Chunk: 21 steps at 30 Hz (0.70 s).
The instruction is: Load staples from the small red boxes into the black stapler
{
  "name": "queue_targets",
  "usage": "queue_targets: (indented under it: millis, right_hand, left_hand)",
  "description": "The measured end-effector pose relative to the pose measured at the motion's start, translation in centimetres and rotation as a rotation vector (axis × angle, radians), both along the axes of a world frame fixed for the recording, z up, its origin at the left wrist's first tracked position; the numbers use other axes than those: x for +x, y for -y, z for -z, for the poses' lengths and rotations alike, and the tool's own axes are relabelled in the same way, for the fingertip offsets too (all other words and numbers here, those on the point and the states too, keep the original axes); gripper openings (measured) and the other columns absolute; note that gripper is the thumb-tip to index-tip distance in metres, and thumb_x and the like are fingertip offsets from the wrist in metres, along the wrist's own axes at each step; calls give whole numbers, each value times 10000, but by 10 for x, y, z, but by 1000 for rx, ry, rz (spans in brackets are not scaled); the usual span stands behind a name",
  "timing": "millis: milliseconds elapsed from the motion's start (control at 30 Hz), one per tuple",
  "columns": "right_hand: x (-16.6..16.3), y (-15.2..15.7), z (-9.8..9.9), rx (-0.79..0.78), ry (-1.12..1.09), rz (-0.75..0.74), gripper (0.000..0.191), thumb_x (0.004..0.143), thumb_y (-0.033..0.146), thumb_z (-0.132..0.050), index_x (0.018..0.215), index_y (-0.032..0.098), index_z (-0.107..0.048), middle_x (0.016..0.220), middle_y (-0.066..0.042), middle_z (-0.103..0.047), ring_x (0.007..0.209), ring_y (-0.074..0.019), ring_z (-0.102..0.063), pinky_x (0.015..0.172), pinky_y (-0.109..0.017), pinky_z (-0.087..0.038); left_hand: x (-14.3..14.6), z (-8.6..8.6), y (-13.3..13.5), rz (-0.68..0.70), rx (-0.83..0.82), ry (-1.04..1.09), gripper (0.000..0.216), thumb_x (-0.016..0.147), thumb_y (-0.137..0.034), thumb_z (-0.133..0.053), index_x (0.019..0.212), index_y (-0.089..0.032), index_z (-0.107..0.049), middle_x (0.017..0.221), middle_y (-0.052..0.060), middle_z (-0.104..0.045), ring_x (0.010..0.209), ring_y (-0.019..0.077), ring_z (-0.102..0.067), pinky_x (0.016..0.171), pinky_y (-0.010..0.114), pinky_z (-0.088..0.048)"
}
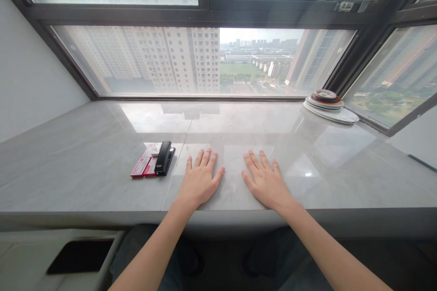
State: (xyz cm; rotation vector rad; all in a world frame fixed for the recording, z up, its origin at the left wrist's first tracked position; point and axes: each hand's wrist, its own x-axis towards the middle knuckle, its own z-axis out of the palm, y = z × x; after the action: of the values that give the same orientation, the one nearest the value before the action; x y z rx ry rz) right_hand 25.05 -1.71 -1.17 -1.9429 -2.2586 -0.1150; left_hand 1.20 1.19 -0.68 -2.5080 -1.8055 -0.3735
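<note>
My left hand [201,177] lies flat on the grey marble-look sill [85,163], fingers spread and nothing under them that I can see. Likewise flat and spread, my right hand [266,179] rests on the same surface a short way to the right. A black stapler [163,159] stands to the left of my left hand, apart from it. Against the stapler's left side are small red-and-white boxes [140,167], probably of staples, with a small silvery bit [156,149] on top at the back. The stapler partly covers them.
A stack of plates [326,102] sits at the back right corner by the window. The dark window frame [205,17] runs along the back. The sill's front edge [232,211] is close to my wrists. Below left, a dark flat rectangle [80,257] lies on a pale surface.
</note>
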Motion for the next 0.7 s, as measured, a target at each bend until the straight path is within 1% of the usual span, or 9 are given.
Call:
queue_targets:
  millis: [167, 300, 467, 700]
  right_hand:
    - [-4, -2, -2, -28, -7, -48, 644, 1073, 532, -222, 1682, 326, -182, 1747, 5, -126, 1610, -329, -62, 1264, -625, -103]
    - [-9, -3, -2, -26, -1, -28, 648, 1069, 548, -230, 1680, 332, -196, 1745, -6, -138, 1607, -346, -69, 1257, -642, -103]
    - [-12, -4, -2, -31, -1, -4, 657, 1065, 561, -230, 1680, 333, -197, 1744, -3, -143, 1607, -361, -45, 1253, -658, -86]
    - [-14, -1, -4, -22, -11, 7, 657, 1062, 566, -242, 1676, 335, -214, 1745, -1, -137, 1602, -373, -76, 1248, -664, -98]
  left_hand:
    - [2, 2, 0, -3, 20, 0, 682, 1061, -621, -235, 1648, -277, -285, 1729, 37, -195, 1605, 312, -127, 1283, 585, -128]
    - [2, 4, 1, 13, 39, 18, 701, 1049, -641, -261, 1643, -270, -293, 1723, 52, -216, 1602, 331, -132, 1277, 602, -131]
    - [2, 4, 3, 32, 39, 33, 740, 1031, -675, -281, 1642, -259, -291, 1724, 75, -207, 1599, 357, -125, 1266, 637, -120]
    - [5, 2, 6, 26, 47, 27, 777, 1018, -701, -283, 1644, -240, -284, 1721, 92, -214, 1598, 366, -125, 1262, 642, -113]
